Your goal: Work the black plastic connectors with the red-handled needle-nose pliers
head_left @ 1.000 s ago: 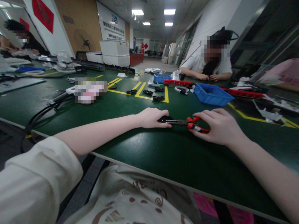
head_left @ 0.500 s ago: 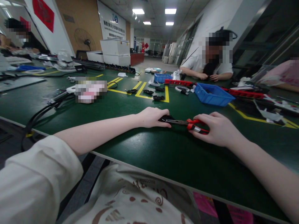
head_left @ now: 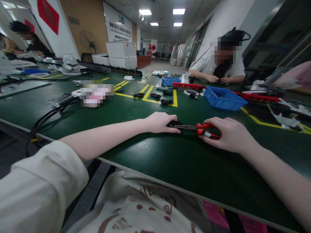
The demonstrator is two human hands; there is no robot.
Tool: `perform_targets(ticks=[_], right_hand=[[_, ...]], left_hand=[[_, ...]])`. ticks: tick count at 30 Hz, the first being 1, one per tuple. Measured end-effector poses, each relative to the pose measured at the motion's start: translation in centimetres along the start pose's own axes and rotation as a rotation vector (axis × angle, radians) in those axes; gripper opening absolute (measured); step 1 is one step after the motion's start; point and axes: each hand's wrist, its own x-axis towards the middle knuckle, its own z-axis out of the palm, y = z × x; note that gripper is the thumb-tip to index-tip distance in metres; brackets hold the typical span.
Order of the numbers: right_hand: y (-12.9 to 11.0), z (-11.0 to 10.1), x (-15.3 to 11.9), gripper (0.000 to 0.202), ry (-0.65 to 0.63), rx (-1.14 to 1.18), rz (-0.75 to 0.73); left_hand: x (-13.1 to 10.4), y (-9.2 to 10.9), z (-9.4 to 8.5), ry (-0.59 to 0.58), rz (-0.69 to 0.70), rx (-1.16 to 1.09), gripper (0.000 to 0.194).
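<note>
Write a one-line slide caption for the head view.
Left hand grips a black part; right hand holds pliers to it at a green table.

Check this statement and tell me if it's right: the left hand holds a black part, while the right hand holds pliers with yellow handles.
The handle colour is wrong: in the head view, the pliers have red and black handles. The rest stands: the left hand holds a black part, while the right hand holds the pliers.

Seemingly a workshop: taped bench (head_left: 150, 161), blue bins (head_left: 224, 103).
</note>
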Motion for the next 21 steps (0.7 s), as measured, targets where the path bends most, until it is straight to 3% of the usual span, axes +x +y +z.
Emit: perform_targets(ticks=[21], right_hand=[[-0.9, -0.4, 0.0, 0.033, -0.038, -0.046, 0.003]], left_hand=[[0.0, 0.1, -0.3, -0.029, 0.015, 0.059, 0.054]])
